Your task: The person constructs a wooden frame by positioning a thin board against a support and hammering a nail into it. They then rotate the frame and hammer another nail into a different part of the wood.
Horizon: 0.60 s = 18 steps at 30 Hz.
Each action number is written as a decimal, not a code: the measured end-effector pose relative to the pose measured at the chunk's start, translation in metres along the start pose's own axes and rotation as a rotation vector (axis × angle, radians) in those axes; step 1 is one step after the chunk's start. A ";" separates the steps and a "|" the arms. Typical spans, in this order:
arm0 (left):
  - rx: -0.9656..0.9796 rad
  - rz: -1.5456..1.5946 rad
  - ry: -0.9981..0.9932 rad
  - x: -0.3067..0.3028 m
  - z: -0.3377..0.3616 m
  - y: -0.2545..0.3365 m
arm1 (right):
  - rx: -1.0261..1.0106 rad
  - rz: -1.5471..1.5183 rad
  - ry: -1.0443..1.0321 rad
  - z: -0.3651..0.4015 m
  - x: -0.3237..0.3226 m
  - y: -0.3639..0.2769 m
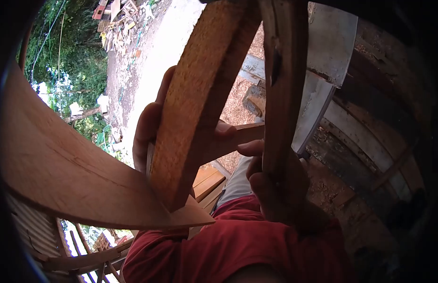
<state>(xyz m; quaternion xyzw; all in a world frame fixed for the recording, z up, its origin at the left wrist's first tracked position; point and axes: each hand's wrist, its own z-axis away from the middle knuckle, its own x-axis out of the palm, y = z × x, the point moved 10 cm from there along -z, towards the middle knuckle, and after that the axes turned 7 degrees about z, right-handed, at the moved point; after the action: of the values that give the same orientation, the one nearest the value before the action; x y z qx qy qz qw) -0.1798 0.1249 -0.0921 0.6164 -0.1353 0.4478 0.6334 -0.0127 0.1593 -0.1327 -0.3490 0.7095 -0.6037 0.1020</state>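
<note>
My left hand (150,125) is wrapped around a thick, square-edged wooden bar (200,80), fingers on its left side and thumb showing at the right. The bar's lower end meets a broad, curved wooden panel (87,174) that sweeps across the left. On the right, my right hand (280,184) closes around the lower part of a second, darker wooden bar (285,94), which has a dark notch or mark in its upper half. A narrow wooden strip (249,133) shows between the two bars. The upper ends of both bars run out at the top.
Grey metal sheets (318,104) and dark boards (370,137) lie at the right over ground strewn with shavings. Below my hands are wooden slats (207,181). Scrap wood (122,23) is piled outside, near green plants. Corrugated sheeting (33,231) stands at lower left.
</note>
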 end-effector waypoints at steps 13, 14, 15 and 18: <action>0.467 -0.519 -0.705 0.063 0.027 0.012 | 0.198 -0.453 0.146 0.009 -0.018 0.003; 0.419 -0.519 -0.751 0.069 0.027 0.009 | 0.195 -0.453 0.138 0.011 -0.019 0.005; 0.370 -0.519 -0.797 0.073 0.027 0.005 | 0.190 -0.459 0.135 0.015 -0.022 0.009; 0.368 -0.520 -0.806 0.075 0.029 0.005 | 0.268 -0.421 0.059 0.030 -0.023 0.027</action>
<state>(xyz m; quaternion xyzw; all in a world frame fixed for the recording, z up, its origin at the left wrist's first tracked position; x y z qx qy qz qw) -0.1304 0.1282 -0.0293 0.8546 -0.1299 0.0184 0.5025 0.0112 0.1502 -0.1719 -0.4545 0.5377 -0.7102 -0.0015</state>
